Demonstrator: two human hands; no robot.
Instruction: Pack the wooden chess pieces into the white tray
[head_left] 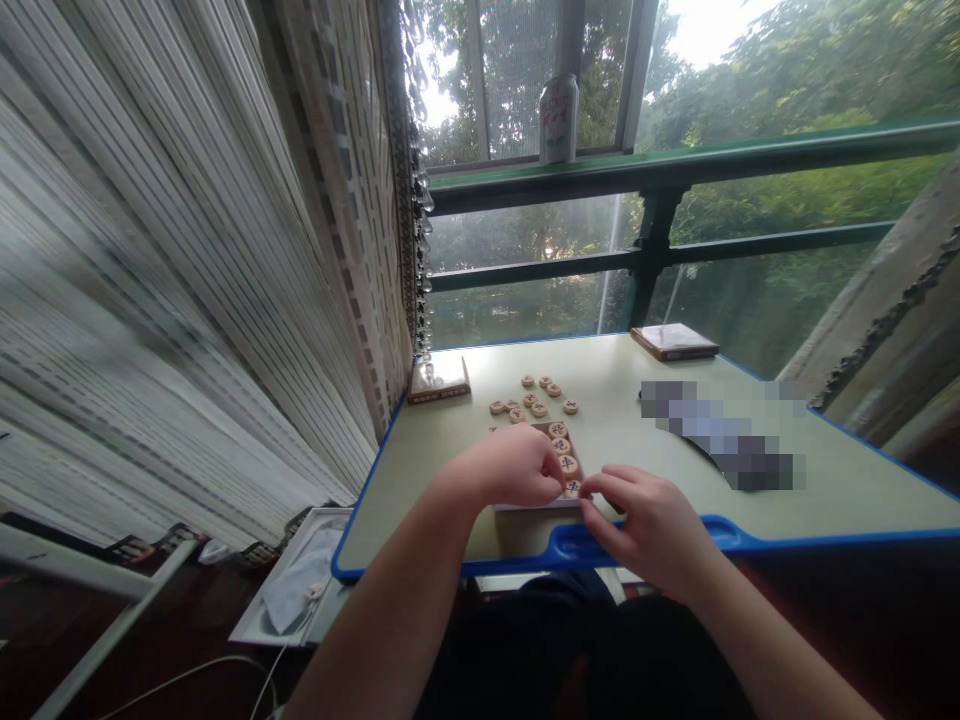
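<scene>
My left hand (pixel 525 465) is closed, reaching over a shallow box (pixel 536 506) near the table's front edge. Its fingertips point down beside a Chinese chess piece (pixel 572 489) in the box's near right corner; whatever they pinch is hidden. A column of round wooden pieces with dark characters, among them one chess piece (pixel 568 465), lies along the box's right side. My hand covers the left part of the box. At the right corner, my right hand (pixel 637 515) has its thumb and curved forefinger apart, tips at the box's edge. Several loose chess pieces (pixel 538 408) lie beyond the box.
A flat brown-edged case (pixel 439 380) lies at the table's back left, another flat case (pixel 673 341) at the back right. A blurred-out dark object (pixel 716 435) lies on the right. A drink can (pixel 559 120) stands on the window rail. Curtains (pixel 187 250) hang at left.
</scene>
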